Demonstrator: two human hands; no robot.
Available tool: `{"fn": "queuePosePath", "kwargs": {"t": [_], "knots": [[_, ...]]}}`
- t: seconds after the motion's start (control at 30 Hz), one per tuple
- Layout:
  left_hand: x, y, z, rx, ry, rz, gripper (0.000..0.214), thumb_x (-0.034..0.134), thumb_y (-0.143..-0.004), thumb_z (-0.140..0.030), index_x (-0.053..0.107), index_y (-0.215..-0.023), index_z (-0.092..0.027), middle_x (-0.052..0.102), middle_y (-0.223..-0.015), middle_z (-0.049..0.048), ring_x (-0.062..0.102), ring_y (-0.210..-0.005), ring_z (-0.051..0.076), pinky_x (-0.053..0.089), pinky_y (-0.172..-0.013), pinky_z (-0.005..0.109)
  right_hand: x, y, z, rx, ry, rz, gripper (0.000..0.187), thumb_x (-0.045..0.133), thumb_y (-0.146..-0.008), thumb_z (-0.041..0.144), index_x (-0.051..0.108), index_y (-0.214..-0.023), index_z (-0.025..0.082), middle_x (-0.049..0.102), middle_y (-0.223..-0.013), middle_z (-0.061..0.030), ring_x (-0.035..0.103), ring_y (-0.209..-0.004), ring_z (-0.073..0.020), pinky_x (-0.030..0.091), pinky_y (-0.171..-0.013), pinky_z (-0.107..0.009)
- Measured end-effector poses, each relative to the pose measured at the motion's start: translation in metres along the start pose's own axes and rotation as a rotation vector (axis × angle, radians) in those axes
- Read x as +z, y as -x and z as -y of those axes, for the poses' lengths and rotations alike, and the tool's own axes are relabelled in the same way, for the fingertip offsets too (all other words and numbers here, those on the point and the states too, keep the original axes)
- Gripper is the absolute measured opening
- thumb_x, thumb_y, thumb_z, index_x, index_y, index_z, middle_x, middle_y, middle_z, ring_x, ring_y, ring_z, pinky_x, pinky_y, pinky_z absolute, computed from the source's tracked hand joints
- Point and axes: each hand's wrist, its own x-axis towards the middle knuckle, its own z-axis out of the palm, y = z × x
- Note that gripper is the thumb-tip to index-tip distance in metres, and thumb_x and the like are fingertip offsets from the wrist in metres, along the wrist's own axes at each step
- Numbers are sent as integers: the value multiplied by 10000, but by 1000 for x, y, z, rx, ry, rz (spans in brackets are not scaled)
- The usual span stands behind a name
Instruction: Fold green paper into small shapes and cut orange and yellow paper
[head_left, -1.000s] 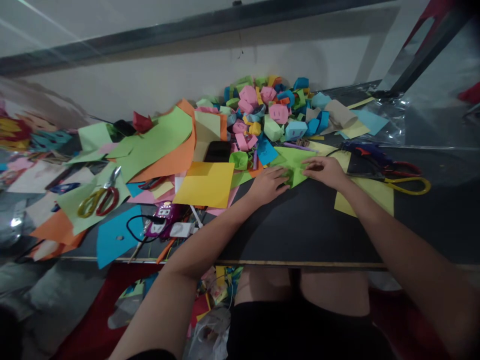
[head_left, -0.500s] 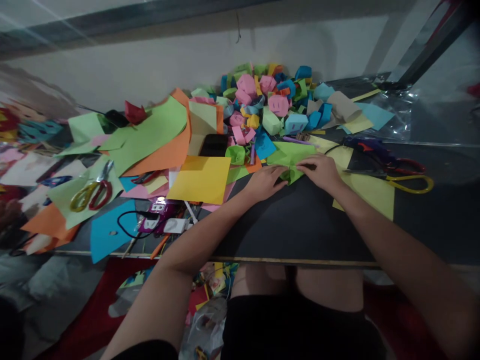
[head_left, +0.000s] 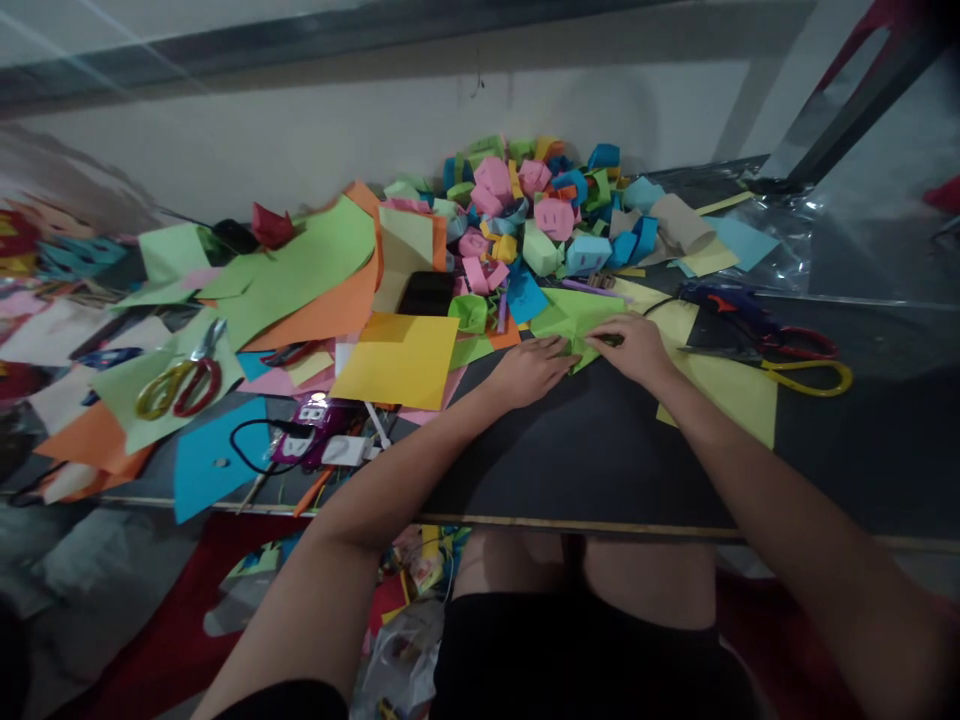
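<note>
A green sheet of paper point(head_left: 574, 312), partly folded, lies on the black table point(head_left: 600, 450) in front of me. My left hand point(head_left: 531, 368) presses its near left edge, fingers curled down on the fold. At the paper's right side my right hand point(head_left: 632, 347) pinches it with bent fingers. Both hands touch the same green paper and nearly meet at its near corner.
A heap of small folded paper boxes point(head_left: 540, 215) lies behind the green sheet. Loose sheets include a yellow square point(head_left: 397, 358) and orange and green ones at the left. Yellow-handled scissors point(head_left: 802, 375) lie right, a red-and-yellow pair point(head_left: 180, 382) left, a purple device with cable point(head_left: 315, 440) near the front edge.
Both hands stayed on the green paper, shifting slightly along its near fold. The camera view drifted a little; nothing else on the table moved.
</note>
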Motion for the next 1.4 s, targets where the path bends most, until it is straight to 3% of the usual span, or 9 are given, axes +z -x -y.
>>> {"fn": "queuePosePath", "kwargs": {"t": [0.23, 0.67, 0.8, 0.87, 1.0, 1.2, 1.4], "knots": [[0, 2, -20, -95, -31, 32, 508, 362, -1078, -440, 598, -1376, -103, 581, -1479, 223, 518, -1436, 326, 426, -1192, 480, 3, -1, 1, 20, 68, -44, 141, 723, -884, 332, 848, -892, 267, 782, -925, -72, 675, -966, -280, 507, -955, -473], [-1, 5, -16, -92, 60, 35, 661, 415, -1015, -637, 576, -1413, -135, 555, -1508, 218, 485, -1459, 354, 427, -1191, 501, 2, -1, 3, 46, 81, -21, 154, 708, -912, 343, 849, -917, 280, 781, -960, -70, 677, -989, -286, 524, -949, -483], [0, 5, -20, -128, 49, 42, 719, 462, -977, -688, 576, -1406, -122, 527, -1531, 240, 463, -1475, 365, 402, -1209, 516, -4, 9, 23, -60, 180, -29, 257, 592, -973, 305, 840, -1008, 249, 787, -1112, -82, 641, -1133, -310, 480, -1034, -521], [2, 5, -20, -128, 49, 50, 715, 474, -981, -672, 577, -1392, -97, 518, -1533, 256, 456, -1481, 360, 375, -1230, 510, -8, 20, 40, -142, 223, 13, 348, 499, -1009, 289, 803, -1158, 206, 718, -1337, -95, 592, -1278, -314, 450, -1095, -516], [6, 6, -18, -122, 49, 50, 682, 532, -978, -615, 557, -1402, -82, 504, -1543, 260, 435, -1496, 352, 357, -1244, 509, -8, 44, 64, -170, 262, 169, 460, 446, -1022, 341, 707, -1336, 131, 661, -1420, -145, 616, -1294, -316, 477, -1096, -492], [2, 5, -21, -137, 43, 46, 688, 543, -970, -628, 570, -1416, -104, 532, -1525, 246, 478, -1466, 360, 384, -1228, 496, -10, 57, 36, -151, 274, 290, 605, 402, -1035, 461, 539, -1516, 120, 528, -1554, -161, 496, -1452, -325, 417, -1193, -518], [1, 3, -24, -151, 64, 17, 657, 565, -965, -617, 596, -1400, -124, 532, -1524, 248, 483, -1463, 356, 403, -1210, 513, -26, 60, 15, -96, 379, 247, 557, 410, -1036, 469, 558, -1510, 218, 541, -1552, -96, 465, -1472, -341, 427, -1174, -566]]}}
